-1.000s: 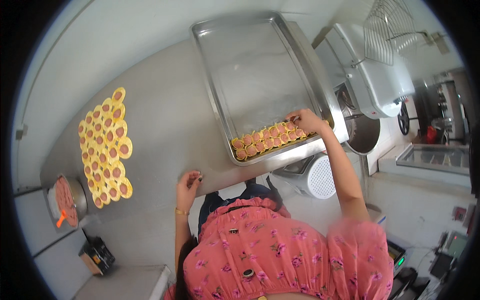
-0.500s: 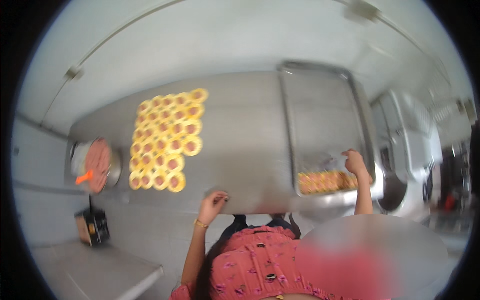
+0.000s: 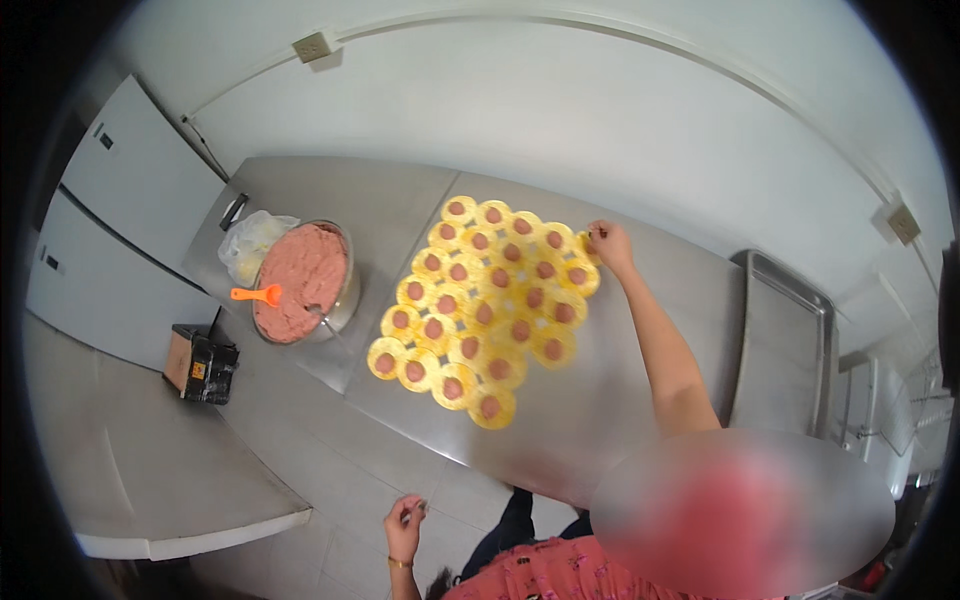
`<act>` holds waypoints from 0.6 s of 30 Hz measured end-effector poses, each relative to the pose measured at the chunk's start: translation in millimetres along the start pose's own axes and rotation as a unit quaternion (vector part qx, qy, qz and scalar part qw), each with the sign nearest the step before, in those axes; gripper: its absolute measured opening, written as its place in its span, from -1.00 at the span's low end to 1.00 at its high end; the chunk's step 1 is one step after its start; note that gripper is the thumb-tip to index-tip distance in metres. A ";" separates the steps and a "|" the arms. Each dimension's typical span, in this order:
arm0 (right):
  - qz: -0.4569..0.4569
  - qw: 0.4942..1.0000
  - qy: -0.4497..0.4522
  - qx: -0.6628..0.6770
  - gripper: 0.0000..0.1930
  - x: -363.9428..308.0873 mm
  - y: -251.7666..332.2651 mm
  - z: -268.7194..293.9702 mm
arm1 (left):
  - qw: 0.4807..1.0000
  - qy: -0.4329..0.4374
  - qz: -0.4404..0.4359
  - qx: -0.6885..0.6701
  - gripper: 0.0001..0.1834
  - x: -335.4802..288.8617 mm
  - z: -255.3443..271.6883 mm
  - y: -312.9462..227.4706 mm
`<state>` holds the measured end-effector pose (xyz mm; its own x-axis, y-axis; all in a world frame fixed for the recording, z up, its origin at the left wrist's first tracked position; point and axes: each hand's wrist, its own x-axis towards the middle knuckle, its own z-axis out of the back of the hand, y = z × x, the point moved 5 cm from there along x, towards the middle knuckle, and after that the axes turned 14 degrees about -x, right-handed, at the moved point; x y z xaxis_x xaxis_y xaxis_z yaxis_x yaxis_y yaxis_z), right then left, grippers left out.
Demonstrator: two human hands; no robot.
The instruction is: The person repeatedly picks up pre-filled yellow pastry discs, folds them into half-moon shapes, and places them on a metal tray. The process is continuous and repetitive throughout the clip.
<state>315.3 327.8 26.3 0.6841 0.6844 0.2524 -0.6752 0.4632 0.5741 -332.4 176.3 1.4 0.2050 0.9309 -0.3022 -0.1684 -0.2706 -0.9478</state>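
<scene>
My right hand reaches over the steel table to the far right corner of the laid-out wrappers. Its fingers are pinched on the edge of a round yellow dough wrapper, partly hidden by the fingers. Several such wrappers lie in close rows, most with a ball of pink minced filling in the middle. My left hand hangs in front of the table's near edge, fingers curled together. Whether anything is between them cannot be made out.
On the left a steel bowl holds pink minced filling and an orange scoop. A plastic bag sits behind it. A metal tray stands at the right, its near end hidden by a blurred oval. Below left is a black box.
The view has swung left. My right hand has gone from the tray to the wrappers and now grips one at the far right. My left hand is lower, away from the table edge.
</scene>
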 end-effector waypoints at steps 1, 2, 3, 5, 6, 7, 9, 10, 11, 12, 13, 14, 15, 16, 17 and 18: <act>0.020 1.000 0.003 -0.005 -0.75 16.5 18.2 -17.7 | 1.000 -0.024 0.016 -0.008 -0.88 -0.2 16.3 8.8; 0.035 0.999 0.007 -0.016 -0.76 32.2 37.4 -36.5 | 0.998 -0.047 0.033 -0.018 -0.89 -1.9 30.5 17.6; 0.052 0.998 0.009 -0.027 -0.76 45.8 56.3 -54.1 | 0.996 -0.069 0.051 -0.027 -0.89 -3.2 42.4 26.4; 0.055 0.998 0.034 -0.022 -0.76 69.3 89.8 -89.9 | 0.996 -0.071 0.053 -0.025 -0.89 -2.9 55.9 39.5; 0.052 0.997 0.048 -0.022 -0.76 77.6 104.7 -107.8 | 0.996 -0.073 0.054 -0.024 -0.90 -2.7 60.4 44.7; 0.060 0.996 0.059 -0.029 -0.77 84.6 119.7 -124.7 | 0.994 -0.083 0.070 -0.013 -0.92 -4.2 63.7 50.8; 0.069 0.993 0.082 -0.047 -0.79 97.7 144.1 -156.1 | 0.992 -0.096 0.087 -0.008 -0.93 -8.3 66.6 58.8; 0.066 0.990 0.096 -0.077 -0.80 102.1 151.8 -169.8 | 0.990 -0.104 0.095 -0.003 -0.93 -12.3 67.9 61.4; 0.064 0.987 0.107 -0.104 -0.81 105.9 157.6 -182.0 | 0.991 -0.092 0.092 0.037 -0.94 -16.3 68.5 61.4; 0.058 0.982 0.118 -0.133 -0.81 108.9 162.3 -193.1 | 0.988 -0.102 0.113 0.011 -0.89 -23.3 70.5 63.5; 0.058 0.980 0.119 -0.148 -0.82 111.2 166.2 -201.6 | 0.985 -0.113 0.132 -0.015 -0.83 -31.5 71.3 65.7; 0.055 0.977 0.120 -0.166 -0.82 112.6 167.7 -207.9 | 0.980 -0.123 0.151 -0.041 -0.77 -38.0 72.8 68.3; 0.041 0.972 0.127 -0.192 -0.83 114.5 168.5 -214.4 | 0.981 -0.122 0.146 -0.038 -0.78 -41.6 74.8 68.8; 0.029 0.977 0.120 -0.173 -0.81 116.8 169.9 -218.5 | 0.981 -0.125 0.148 -0.023 -0.79 -43.7 77.4 70.4; 0.006 0.980 0.118 -0.162 -0.80 118.9 168.5 -221.3 | 0.981 -0.125 0.151 -0.007 -0.79 -46.4 79.6 71.7; -0.019 0.981 0.117 -0.154 -0.79 120.4 166.0 -223.5 | 0.980 -0.123 0.155 0.009 -0.80 -48.7 81.0 73.1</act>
<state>223.9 612.9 -22.2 0.6528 0.7569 0.0298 -0.7263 0.6142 0.3087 -432.8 131.0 -45.0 -0.0978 0.8363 -0.5394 -0.2036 -0.5474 -0.8117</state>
